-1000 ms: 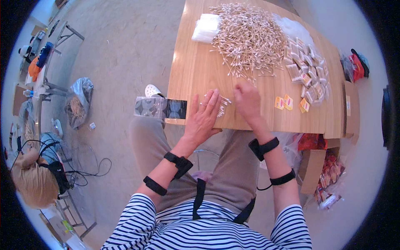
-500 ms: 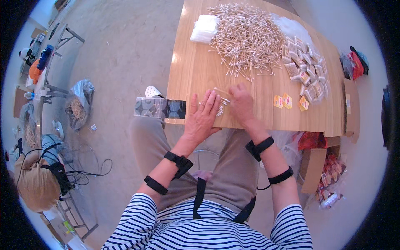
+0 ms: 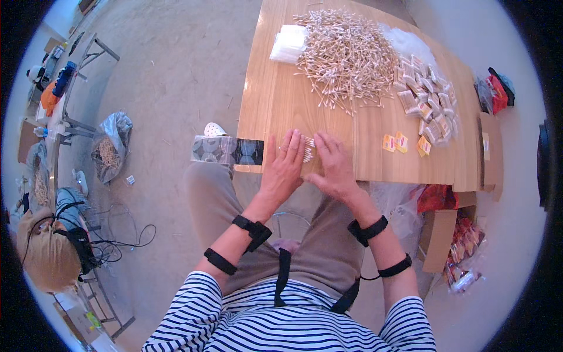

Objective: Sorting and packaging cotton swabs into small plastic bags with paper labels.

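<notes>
A small row of cotton swabs (image 3: 309, 149) lies near the table's front edge, between my two hands. My left hand (image 3: 282, 167) rests flat on its left side, fingers stretched out, and partly covers the swabs. On the other side my right hand (image 3: 334, 165) lies with fingers extended and thumb apart, its fingertips beside the swab tips. What lies under the palms is hidden. Farther back spreads a big loose pile of cotton swabs (image 3: 349, 58).
A stack of clear plastic bags (image 3: 288, 44) sits left of the pile, filled swab packs (image 3: 431, 102) to its right. Several yellow cards (image 3: 401, 142) lie on the wooden table (image 3: 264, 105). A patterned clear packet (image 3: 212, 149) juts past the left edge. An open carton (image 3: 440, 240) stands below right.
My right hand has unfolded from a closed, raised pose and come down beside the swabs. My left hand has stayed nearly in place.
</notes>
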`<state>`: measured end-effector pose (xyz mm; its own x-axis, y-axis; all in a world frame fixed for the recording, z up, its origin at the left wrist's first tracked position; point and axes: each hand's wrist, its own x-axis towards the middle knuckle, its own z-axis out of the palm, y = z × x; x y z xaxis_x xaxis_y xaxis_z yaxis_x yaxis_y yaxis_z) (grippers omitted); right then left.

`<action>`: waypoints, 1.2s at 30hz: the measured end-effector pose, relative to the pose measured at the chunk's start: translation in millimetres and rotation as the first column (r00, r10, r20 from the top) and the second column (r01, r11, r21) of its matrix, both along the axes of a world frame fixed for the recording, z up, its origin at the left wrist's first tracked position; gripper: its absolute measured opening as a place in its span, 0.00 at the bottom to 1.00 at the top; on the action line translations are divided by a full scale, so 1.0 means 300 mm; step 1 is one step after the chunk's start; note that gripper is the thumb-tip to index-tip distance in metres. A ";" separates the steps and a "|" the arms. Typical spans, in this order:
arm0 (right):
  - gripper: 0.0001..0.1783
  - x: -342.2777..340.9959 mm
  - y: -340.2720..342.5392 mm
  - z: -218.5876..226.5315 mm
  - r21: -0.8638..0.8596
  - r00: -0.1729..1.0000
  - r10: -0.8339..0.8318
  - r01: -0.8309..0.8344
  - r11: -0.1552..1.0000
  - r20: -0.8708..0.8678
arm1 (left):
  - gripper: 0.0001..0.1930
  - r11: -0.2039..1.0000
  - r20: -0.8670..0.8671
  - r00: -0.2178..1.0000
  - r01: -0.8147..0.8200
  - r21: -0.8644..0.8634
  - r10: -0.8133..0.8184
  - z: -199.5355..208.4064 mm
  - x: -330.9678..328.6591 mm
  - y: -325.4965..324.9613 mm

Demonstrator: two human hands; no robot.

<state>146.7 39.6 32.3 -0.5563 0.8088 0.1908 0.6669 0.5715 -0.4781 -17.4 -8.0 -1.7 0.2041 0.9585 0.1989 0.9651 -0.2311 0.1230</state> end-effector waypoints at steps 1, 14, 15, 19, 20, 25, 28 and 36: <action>0.49 0.003 -0.018 -0.003 -0.030 0.997 0.050 -0.048 0.998 0.056 | 0.56 1.000 -0.001 1.000 0.002 0.003 -0.002 0.005 0.003 -0.005; 0.45 -0.101 -0.112 -0.143 0.101 0.978 -0.071 0.052 0.994 0.198 | 0.34 0.998 0.198 0.978 0.051 0.045 -0.059 -0.068 0.000 -0.030; 0.51 -0.095 -0.116 -0.154 0.155 0.969 -0.108 0.074 0.985 0.223 | 0.34 0.997 0.174 0.984 0.033 0.065 -0.044 -0.036 -0.014 -0.032; 0.59 -0.107 -0.113 -0.172 0.215 0.962 -0.125 0.073 0.974 0.241 | 0.40 0.996 0.295 0.953 0.086 -0.031 -0.073 0.003 -0.053 -0.038; 0.59 -0.117 -0.109 -0.164 0.220 0.965 -0.119 0.066 0.973 0.235 | 0.40 0.995 0.291 0.953 0.097 -0.012 -0.090 -0.004 -0.055 -0.035; 0.45 -0.152 -0.105 -0.113 0.098 0.977 -0.025 0.004 0.995 0.213 | 0.38 0.997 0.309 0.949 0.051 0.050 -0.064 -0.031 -0.040 -0.023; 0.53 -0.163 -0.084 -0.143 0.247 0.991 -0.029 -0.005 0.969 0.132 | 0.36 0.991 0.337 0.939 0.024 0.132 -0.068 -0.058 -0.029 -0.004; 0.41 -0.161 -0.092 -0.138 0.200 0.974 -0.042 -0.004 0.980 0.224 | 0.36 0.994 0.215 0.974 -0.086 0.072 0.069 -0.058 -0.050 -0.008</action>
<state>98.3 12.1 -9.1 -0.5884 0.7783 0.2191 0.7559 0.6257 -0.1925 -32.3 -10.3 -19.0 0.0746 0.9489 0.3066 0.9343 -0.1740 0.3112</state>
